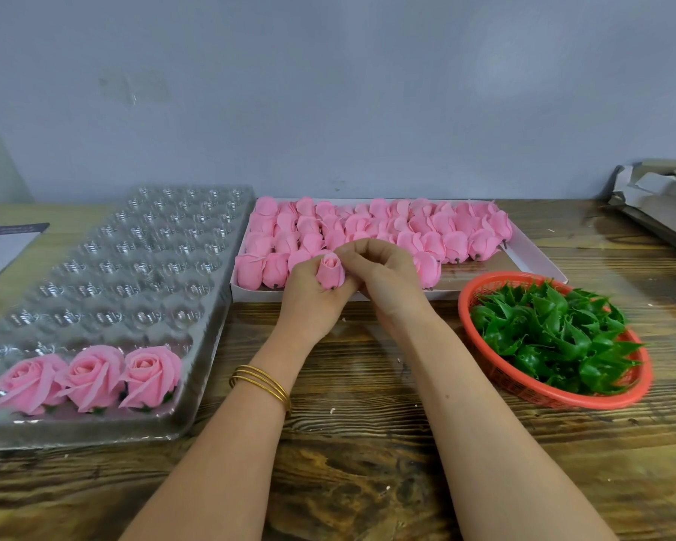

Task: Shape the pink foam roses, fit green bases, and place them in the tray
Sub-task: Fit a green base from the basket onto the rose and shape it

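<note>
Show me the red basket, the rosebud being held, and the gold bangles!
red basket [555,399], head view, front rim.
held rosebud [330,272], head view, outer petal.
gold bangles [261,379], head view, bands on the wrist.

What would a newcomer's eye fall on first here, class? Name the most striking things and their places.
The box of pink rosebuds at the back centre stands out first, with the left hand holding one bud before it while the right hand pinches its top petals. A red basket of green bases sits to the right; on the left, a clear tray holds three opened roses.
</note>
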Demonstrator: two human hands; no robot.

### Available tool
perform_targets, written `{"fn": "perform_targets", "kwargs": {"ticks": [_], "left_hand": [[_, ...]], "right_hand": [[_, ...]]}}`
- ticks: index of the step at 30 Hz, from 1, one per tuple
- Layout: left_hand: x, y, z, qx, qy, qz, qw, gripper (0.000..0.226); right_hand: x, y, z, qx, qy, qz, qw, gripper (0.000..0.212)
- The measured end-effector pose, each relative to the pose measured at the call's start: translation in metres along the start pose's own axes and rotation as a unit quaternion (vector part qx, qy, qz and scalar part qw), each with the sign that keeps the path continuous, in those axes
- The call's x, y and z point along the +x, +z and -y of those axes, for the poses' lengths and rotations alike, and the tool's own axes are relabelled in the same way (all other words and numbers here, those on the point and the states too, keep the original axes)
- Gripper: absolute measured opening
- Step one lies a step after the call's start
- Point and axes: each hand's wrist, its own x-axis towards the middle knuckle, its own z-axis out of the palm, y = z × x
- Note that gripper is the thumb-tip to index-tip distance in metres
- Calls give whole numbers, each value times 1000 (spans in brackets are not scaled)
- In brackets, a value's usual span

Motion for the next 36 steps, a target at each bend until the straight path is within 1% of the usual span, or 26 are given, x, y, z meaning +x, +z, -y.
{"fn": "perform_targets", "kwargs": {"ticks": [5, 7, 10, 14, 15, 18, 23, 29, 32, 35, 36], "left_hand": [[1, -1, 3, -10, 6, -1, 1000, 18], [2, -1, 5, 0, -3, -13, 1000, 14], [2, 0, 4, 4, 1, -22, 1000, 7], [-1, 0, -2, 22, 16, -10, 1000, 25], [-1, 1, -2, 37, 17, -10, 999, 25], [-1, 1, -4, 70, 16, 2, 997, 13], [-2, 0, -4, 111, 10, 5, 994, 10], [-1, 0, -3, 140, -1, -5, 990, 11], [-1, -1, -3, 143, 1, -11, 990, 14], [-2, -1, -2, 136, 2, -28, 990, 31], [-1, -1, -2, 134, 0, -33, 990, 33]], "right_hand": [[-2, 3, -1, -95, -58, -32, 993, 10], [-2, 5, -1, -120, -61, -46, 990, 9], [-3, 6, 2, -103, -54, -74, 990, 11], [-5, 6, 7, -71, -85, -86, 990, 17], [-5, 6, 7, -71, -93, -81, 990, 19], [-5, 8, 6, -83, -108, -56, 989, 23], [-5, 11, 1, -119, -119, -51, 984, 25], [-6, 14, -3, -123, -121, -52, 984, 24], [-6, 17, -5, -122, -123, -61, 983, 17], [-7, 19, -7, -130, -135, -68, 980, 13], [-7, 19, -8, -135, -140, -69, 979, 11]]}}
